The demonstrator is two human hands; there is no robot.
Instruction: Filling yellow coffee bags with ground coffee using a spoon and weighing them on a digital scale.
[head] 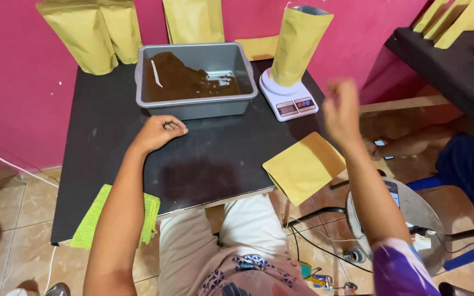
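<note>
Pink wall (pixel 12 82), tan tiled floor (pixel 1 203), black table (pixel 204 164), dark shelf (pixel 445 66)

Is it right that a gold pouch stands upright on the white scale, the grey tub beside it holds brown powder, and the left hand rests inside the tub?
Not quite. In the head view the left hand rests on the black table in front of the tub, not inside it. The rest holds: the pouch stands upright on the scale, and the tub holds brown powder.
</note>
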